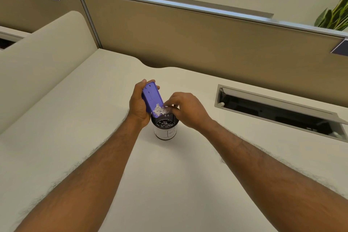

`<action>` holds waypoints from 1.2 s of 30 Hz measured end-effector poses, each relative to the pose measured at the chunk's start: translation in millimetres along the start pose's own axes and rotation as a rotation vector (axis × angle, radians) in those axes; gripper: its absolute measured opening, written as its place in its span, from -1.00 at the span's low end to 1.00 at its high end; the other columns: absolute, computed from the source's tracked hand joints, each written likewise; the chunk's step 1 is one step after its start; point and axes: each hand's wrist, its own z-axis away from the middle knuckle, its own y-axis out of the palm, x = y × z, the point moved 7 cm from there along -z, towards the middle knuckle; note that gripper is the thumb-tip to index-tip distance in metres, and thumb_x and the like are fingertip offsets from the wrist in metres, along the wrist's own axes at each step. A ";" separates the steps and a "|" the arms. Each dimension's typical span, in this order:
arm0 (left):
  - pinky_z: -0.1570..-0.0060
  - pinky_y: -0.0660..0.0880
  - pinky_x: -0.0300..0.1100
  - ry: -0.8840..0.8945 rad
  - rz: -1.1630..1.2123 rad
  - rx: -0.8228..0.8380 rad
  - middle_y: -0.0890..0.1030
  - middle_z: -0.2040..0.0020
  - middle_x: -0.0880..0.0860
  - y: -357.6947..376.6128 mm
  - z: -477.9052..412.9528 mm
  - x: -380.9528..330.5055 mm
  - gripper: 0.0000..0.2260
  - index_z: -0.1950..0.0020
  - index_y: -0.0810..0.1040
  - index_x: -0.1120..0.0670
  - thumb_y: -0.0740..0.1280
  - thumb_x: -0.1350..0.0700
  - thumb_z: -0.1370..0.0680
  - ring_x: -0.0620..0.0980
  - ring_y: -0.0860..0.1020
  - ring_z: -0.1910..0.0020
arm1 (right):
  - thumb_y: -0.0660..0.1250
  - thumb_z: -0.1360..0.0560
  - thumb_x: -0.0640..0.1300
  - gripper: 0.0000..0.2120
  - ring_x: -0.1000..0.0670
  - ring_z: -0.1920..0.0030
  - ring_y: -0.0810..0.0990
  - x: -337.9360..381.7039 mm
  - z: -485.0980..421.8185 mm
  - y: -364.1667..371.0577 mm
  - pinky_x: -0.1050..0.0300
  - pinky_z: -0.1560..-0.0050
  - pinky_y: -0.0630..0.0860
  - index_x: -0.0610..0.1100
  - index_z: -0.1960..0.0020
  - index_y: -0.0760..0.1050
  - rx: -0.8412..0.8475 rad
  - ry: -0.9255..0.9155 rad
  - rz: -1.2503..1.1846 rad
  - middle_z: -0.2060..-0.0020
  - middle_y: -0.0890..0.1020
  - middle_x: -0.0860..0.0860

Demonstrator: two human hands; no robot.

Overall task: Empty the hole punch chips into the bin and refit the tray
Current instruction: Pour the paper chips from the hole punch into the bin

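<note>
My left hand [138, 108] grips a purple hole punch tray [151, 96], tilted with its low end over the bin. White paper chips [159, 110] are heaped at that low end. The bin [165, 128] is a small black mesh cup with a white label, standing on the desk right under the tray; several chips lie inside it. My right hand [185, 109] sits at the bin's right rim, its fingertips curled at the tray's low end among the chips. The hole punch body is not in view.
The pale desk [94, 118] ends at a tan partition [188, 43] behind. An open cable hatch [278, 113] is sunk into the desk at the right. A rounded divider [41, 58] rises at the left. Plants stand beyond the partition.
</note>
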 end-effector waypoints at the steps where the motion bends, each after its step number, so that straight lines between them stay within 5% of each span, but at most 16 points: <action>1: 0.24 0.57 -0.21 0.000 -0.004 0.005 0.64 0.16 0.01 0.6 -0.7 -0.5 -0.68 -0.02 0.58 0.03 0.20 -0.14 -0.48 -0.05 0.59 0.24 | 0.38 -0.49 -0.13 -0.81 -0.05 0.09 0.58 3.4 -1.2 -0.9 0.02 0.18 0.52 -0.13 -0.08 0.64 -0.021 -0.014 -0.004 0.06 0.68 -0.06; 23: 0.24 0.60 -0.27 -0.006 -0.207 -0.007 0.61 0.03 0.05 7.4 -11.1 -2.3 -0.72 -0.17 0.54 0.11 0.20 -0.03 -0.60 0.02 0.60 0.15 | 0.41 -0.43 -0.20 -0.93 -0.07 0.18 0.54 25.6 -1.3 5.5 0.08 0.17 0.43 -0.14 0.10 0.65 0.006 -0.132 0.031 0.17 0.69 -0.06; 30: 0.25 0.57 -0.30 0.052 -0.348 -0.003 0.61 -0.02 0.12 8.8 -12.9 -7.1 -0.64 -0.26 0.51 0.21 0.21 -0.01 -0.61 0.02 0.59 0.16 | 0.37 -0.48 -0.15 -0.88 -0.09 0.15 0.54 7.0 1.4 3.6 0.01 0.13 0.47 -0.12 0.02 0.65 -0.039 -0.049 0.073 0.14 0.69 -0.06; 36: 0.11 0.57 -0.23 0.152 -0.443 0.085 0.63 0.03 0.07 24.1 -7.3 -19.1 -0.81 -0.13 0.56 0.10 0.23 0.08 -0.60 -0.01 0.60 0.11 | 0.30 -0.45 -0.33 -0.74 -0.15 0.08 0.51 5.0 8.2 18.1 -0.05 0.11 0.49 -0.15 -0.08 0.62 0.106 -0.038 0.054 0.05 0.65 -0.11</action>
